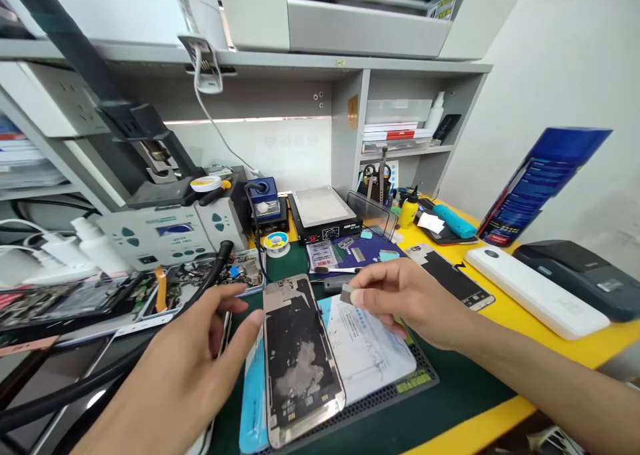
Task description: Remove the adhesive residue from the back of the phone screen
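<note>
My right fingers [367,301] pinch a plate [345,294], my left fingers [244,340] gape, seemingly empty, beside the panel [300,328] near the worktop's [475,431] front edge, and a slack pinch could drop the plate.

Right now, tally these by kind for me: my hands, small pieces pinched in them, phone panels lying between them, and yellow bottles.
Hands: 2, left hand and right hand
Pinched: 1 small grey piece
Between hands: 1 phone panel
Bottles: 1 yellow bottle
Total: 5
</note>
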`<action>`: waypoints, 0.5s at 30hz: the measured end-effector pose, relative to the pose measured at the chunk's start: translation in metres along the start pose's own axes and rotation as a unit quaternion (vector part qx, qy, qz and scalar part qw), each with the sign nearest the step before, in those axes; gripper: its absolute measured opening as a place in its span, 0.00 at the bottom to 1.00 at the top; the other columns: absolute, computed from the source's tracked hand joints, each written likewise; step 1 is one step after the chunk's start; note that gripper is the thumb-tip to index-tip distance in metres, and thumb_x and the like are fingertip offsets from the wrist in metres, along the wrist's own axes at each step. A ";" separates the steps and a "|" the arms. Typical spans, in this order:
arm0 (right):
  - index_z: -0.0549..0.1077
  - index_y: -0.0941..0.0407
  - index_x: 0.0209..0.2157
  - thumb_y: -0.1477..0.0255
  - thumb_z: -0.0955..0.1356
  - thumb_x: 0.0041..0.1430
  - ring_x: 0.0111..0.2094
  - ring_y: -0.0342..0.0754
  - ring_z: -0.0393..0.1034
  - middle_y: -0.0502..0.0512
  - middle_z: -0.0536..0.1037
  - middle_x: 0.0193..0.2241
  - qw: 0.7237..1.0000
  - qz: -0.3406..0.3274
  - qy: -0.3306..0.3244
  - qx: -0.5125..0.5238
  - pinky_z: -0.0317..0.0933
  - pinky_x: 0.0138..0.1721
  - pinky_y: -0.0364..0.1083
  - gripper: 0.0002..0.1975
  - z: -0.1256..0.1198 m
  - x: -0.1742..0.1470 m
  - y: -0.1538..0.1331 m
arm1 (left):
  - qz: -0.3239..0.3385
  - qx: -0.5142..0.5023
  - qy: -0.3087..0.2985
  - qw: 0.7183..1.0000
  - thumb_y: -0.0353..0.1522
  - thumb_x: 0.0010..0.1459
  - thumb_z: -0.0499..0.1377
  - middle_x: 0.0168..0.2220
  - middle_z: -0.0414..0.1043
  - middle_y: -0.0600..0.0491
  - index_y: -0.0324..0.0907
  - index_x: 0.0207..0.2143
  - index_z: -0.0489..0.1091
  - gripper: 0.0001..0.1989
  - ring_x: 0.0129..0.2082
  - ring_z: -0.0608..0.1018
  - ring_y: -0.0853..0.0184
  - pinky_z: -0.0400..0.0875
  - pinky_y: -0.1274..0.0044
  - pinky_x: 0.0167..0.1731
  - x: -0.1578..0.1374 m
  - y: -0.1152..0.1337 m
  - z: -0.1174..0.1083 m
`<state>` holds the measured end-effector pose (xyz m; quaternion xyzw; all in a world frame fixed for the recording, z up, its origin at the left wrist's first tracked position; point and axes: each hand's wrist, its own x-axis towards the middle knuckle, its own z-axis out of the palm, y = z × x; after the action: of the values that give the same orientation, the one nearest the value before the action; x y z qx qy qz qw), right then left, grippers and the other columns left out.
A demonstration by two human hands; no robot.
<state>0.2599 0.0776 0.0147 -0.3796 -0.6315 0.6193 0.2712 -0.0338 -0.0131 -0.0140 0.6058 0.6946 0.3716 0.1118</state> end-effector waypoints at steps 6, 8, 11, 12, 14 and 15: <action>0.78 0.58 0.29 0.57 0.83 0.48 0.16 0.37 0.52 0.41 0.65 0.15 0.998 0.007 0.018 0.061 0.50 0.16 0.40 0.21 0.000 0.003 -0.004 | -0.137 -0.087 -0.112 0.980 0.46 0.55 0.75 0.28 0.78 0.56 0.43 0.53 0.75 0.28 0.26 0.78 0.61 0.62 0.76 0.23 0.042 0.016 0.006; 0.77 0.58 0.28 0.58 0.84 0.47 0.15 0.36 0.52 0.41 0.65 0.15 0.997 0.006 0.014 0.073 0.49 0.16 0.40 0.21 0.000 0.003 -0.005 | -0.171 -0.121 -0.147 0.967 0.42 0.61 0.73 0.30 0.77 0.57 0.42 0.54 0.74 0.24 0.27 0.78 0.66 0.67 0.78 0.24 0.046 0.019 0.009; 0.76 0.58 0.29 0.58 0.84 0.49 0.15 0.35 0.52 0.40 0.65 0.15 0.996 0.002 0.004 0.085 0.49 0.16 0.39 0.22 -0.003 0.003 -0.006 | -0.218 -0.174 -0.184 0.943 0.38 0.70 0.67 0.30 0.70 0.61 0.40 0.51 0.73 0.14 0.19 0.65 0.77 0.60 0.83 0.17 0.048 0.020 0.009; 0.76 0.58 0.30 0.58 0.83 0.52 0.16 0.35 0.52 0.39 0.65 0.16 0.996 0.000 0.000 0.087 0.49 0.16 0.38 0.21 -0.004 0.003 -0.005 | -0.229 -0.195 -0.192 0.934 0.36 0.71 0.66 0.29 0.68 0.62 0.39 0.49 0.73 0.11 0.18 0.62 0.78 0.56 0.84 0.15 0.048 0.020 0.008; 0.77 0.59 0.32 0.61 0.81 0.59 0.16 0.35 0.53 0.39 0.66 0.16 0.996 -0.001 -0.008 0.089 0.51 0.17 0.37 0.17 -0.007 0.003 -0.005 | -0.244 -0.246 -0.196 0.917 0.35 0.71 0.66 0.28 0.65 0.63 0.39 0.44 0.73 0.08 0.17 0.60 0.79 0.53 0.85 0.14 0.047 0.019 0.006; 0.76 0.59 0.33 0.63 0.79 0.63 0.16 0.35 0.53 0.38 0.66 0.17 0.996 -0.003 -0.013 0.090 0.52 0.17 0.37 0.15 -0.008 0.003 -0.004 | -0.250 -0.275 -0.194 0.908 0.34 0.71 0.66 0.27 0.65 0.63 0.39 0.42 0.72 0.08 0.17 0.60 0.79 0.53 0.86 0.14 0.046 0.018 0.004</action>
<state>0.2640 0.0850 0.0191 -0.3440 -0.5780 0.6776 0.2976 -0.0289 0.0307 0.0091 0.4181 0.6582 0.3828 0.4954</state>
